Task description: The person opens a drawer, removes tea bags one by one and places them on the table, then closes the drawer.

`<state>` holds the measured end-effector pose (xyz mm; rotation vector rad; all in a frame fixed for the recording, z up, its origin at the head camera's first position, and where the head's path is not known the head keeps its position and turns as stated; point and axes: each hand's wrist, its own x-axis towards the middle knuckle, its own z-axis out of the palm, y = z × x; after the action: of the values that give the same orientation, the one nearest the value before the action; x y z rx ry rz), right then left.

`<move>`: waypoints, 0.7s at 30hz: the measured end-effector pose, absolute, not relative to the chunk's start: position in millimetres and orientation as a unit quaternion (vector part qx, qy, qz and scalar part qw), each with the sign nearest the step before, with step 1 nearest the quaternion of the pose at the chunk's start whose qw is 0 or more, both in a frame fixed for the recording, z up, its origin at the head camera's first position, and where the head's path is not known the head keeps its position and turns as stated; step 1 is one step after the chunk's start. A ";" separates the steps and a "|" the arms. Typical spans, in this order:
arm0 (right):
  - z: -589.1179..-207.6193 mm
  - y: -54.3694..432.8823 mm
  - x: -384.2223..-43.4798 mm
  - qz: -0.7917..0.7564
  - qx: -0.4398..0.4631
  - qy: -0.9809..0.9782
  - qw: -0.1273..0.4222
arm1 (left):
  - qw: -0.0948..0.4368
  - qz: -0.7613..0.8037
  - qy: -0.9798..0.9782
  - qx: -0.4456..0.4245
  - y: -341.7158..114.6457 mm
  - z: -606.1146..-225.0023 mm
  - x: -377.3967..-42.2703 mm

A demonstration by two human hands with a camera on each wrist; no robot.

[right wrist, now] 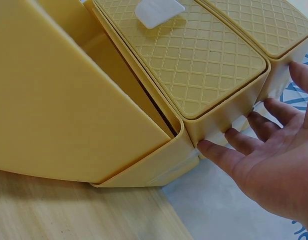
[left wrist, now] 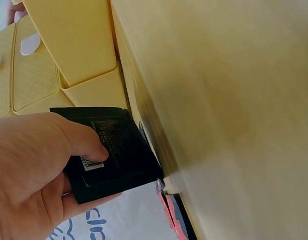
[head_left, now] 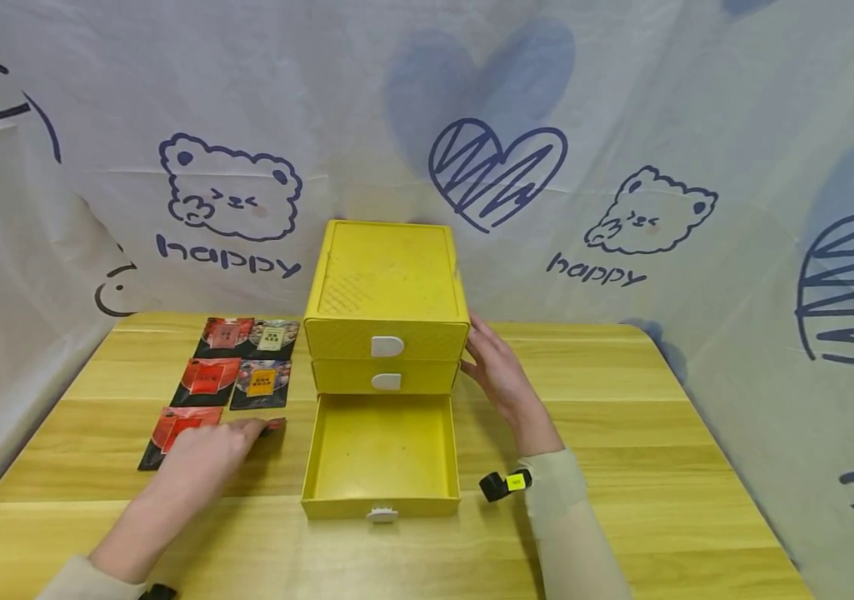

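Between thumb and fingers, my left hand point(head_left: 205, 454) pinches a flat packet point(left wrist: 119, 155). The left wrist view shows its black back with small print and a barcode; in the head view only a thin edge shows past the fingertips. A yellow drawer unit point(head_left: 389, 271) stands mid-table with its bottom drawer point(head_left: 382, 454) pulled out and nothing visible inside. The two drawers above it are closed. My right hand point(head_left: 501, 375) rests its fingertips on the unit's right side, the fingers point(right wrist: 243, 142) spread and nearly straight in the right wrist view.
Left of the unit, several flat packets lie in rows, among them a red-labelled packet point(head_left: 205, 382) and an orange-labelled packet point(head_left: 262, 383). Part of the nearest red packet point(head_left: 172, 423) is under my left hand. A printed white cloth point(head_left: 367, 108) hangs behind the wooden table point(head_left: 659, 467).
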<state>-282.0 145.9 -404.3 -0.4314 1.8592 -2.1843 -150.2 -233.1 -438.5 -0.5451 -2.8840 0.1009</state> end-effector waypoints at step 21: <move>-407.4 146.0 -282.6 -0.750 -0.161 0.632 0.114 | -0.089 -0.035 -0.984 -0.153 -229.5 -438.5 -150.0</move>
<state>-282.6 146.0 -407.4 -0.4724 1.8520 -2.1986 -150.0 -229.5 -438.5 -0.5111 -3.2773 -0.1154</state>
